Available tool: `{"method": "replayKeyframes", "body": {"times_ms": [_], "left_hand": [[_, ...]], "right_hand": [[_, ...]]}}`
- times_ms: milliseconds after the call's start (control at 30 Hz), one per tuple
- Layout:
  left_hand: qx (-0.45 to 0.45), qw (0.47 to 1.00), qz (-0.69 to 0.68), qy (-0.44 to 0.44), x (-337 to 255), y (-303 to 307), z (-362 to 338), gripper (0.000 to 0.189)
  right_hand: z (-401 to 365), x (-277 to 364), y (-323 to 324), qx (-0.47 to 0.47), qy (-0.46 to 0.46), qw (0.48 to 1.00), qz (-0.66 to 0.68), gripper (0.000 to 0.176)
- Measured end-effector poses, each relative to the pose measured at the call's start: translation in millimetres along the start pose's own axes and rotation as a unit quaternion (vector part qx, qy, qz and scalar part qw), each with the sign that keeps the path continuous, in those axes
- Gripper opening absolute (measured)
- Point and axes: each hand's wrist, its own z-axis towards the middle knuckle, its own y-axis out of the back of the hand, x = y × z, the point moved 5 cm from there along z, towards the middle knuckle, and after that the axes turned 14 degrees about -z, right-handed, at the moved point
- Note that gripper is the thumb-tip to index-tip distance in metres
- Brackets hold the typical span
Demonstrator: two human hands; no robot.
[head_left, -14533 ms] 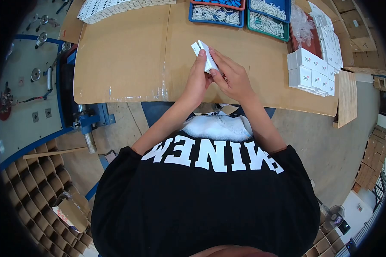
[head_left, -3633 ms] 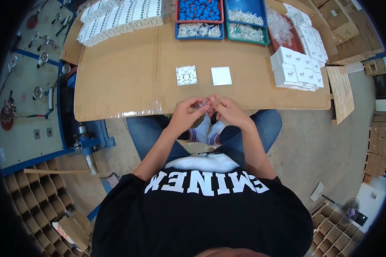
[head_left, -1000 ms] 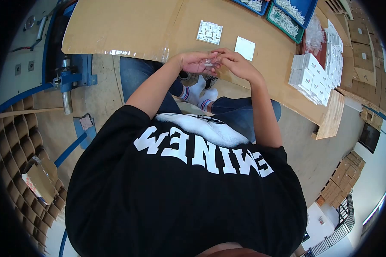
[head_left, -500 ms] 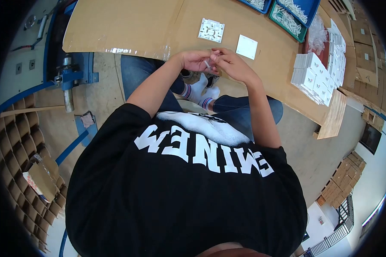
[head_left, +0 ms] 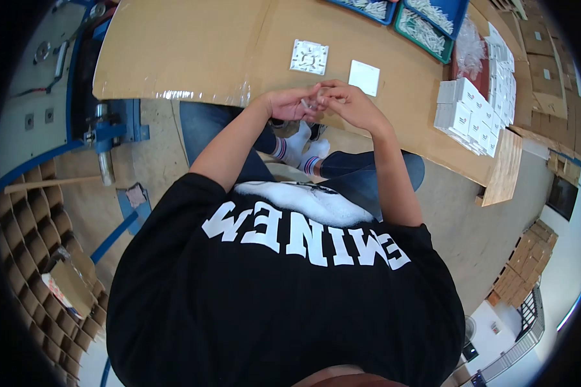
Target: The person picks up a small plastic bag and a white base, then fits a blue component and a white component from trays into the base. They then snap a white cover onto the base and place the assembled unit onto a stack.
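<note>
My left hand is palm up above the front edge of the table, its fingers curled round a small whitish stick-like piece. Touching its fingertips, my right hand has thumb and fingers closed in a pinch; whatever lies between them is too small to make out. Just beyond the hands is a square white plastic base with moulded parts inside. To its right, near my right hand, a flat square white cover rests on the cardboard.
Blue trays and a green tray at the far right hold many slim white pieces. Stacked white boxes stand at the right beside clear plastic bags. Brown cardboard covers the table. Blue machinery stands at left.
The view has shifted slightly, so the table items appear lower and to the left. Both hands stay together, their fingers slightly rearranged round the small piece.
</note>
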Motion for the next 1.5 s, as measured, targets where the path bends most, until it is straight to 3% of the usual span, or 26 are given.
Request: {"method": "replayKeyframes", "body": {"times_ms": [100, 167, 233, 300, 333, 467, 500, 567, 667, 867, 1000, 1067, 1100, 1167, 1233, 1367, 1433, 1500], "left_hand": [[-0.011, 1.0, 0.019, -0.013, 1, 8, -1, 0.046], [-0.002, 1.0, 0.03, -0.004, 2, -2, -2, 0.054], [-0.06, 0.997, 0.038, -0.011, 0, 2, -3, 0.064], [-0.062, 0.998, 0.03, -0.003, 0, -4, -1, 0.068], [-0.053, 0.999, 0.012, -0.006, -1, -6, 0, 0.067], [-0.055, 0.998, -0.018, -0.002, -6, -14, 1, 0.066], [-0.072, 0.997, -0.024, 0.001, -6, -13, 1, 0.067], [-0.058, 0.998, -0.036, 0.008, -8, -18, 2, 0.068], [-0.078, 0.996, -0.04, 0.009, -7, -20, 2, 0.064], [-0.071, 0.997, -0.033, 0.013, -7, -17, 2, 0.064], [-0.065, 0.996, -0.053, 0.023, -7, -17, 2, 0.061], [-0.064, 0.997, -0.048, 0.023, -8, -16, 1, 0.06], [-0.06, 0.997, -0.045, 0.023, -8, -17, 1, 0.059], [-0.054, 0.997, -0.047, 0.022, -4, -19, 2, 0.059], [-0.084, 0.996, -0.007, 0.003, -6, -13, 1, 0.06], [-0.055, 0.998, -0.03, 0.003, -4, 1, 3, 0.059], [-0.056, 0.998, -0.032, 0.007, -4, -2, 2, 0.059], [-0.053, 0.998, -0.026, 0.012, -6, -5, 3, 0.058]], "right_hand": [[1, -7, 9, -0.004, 0.021, 1.0, -0.009, 0.025], [2, -11, 21, -0.023, -0.021, 0.999, 0.031, 0.023], [6, -20, 47, -0.05, -0.038, 0.998, 0.027, 0.021], [15, -54, 89, -0.125, -0.065, 0.989, -0.051, 0.019], [21, -78, 110, -0.218, -0.062, 0.974, -0.025, 0.018], [30, -159, 218, -0.406, -0.219, 0.866, -0.195, 0.023], [30, -163, 234, -0.409, -0.215, 0.865, -0.196, 0.023], [26, -172, 260, -0.424, -0.334, 0.798, -0.269, 0.027], [36, -181, 274, -0.354, -0.392, 0.797, -0.292, 0.031], [54, -214, 281, -0.346, -0.417, 0.793, -0.281, 0.037], [43, -213, 283, -0.395, -0.382, 0.797, -0.251, 0.028], [39, -229, 285, -0.46, -0.274, 0.844, -0.031, 0.018], [35, -216, 282, -0.459, -0.273, 0.845, -0.033, 0.018], [15, -182, 262, -0.439, -0.217, 0.853, 0.178, 0.01], [5, -172, 250, -0.429, -0.199, 0.859, 0.196, 0.009], [-11, -132, 189, -0.364, -0.136, 0.892, 0.232, 0.007], [-19, -108, 144, -0.328, -0.154, 0.902, 0.235, 0.008], [-17, -81, 101, -0.194, -0.12, 0.965, 0.132, 0.009]]}}
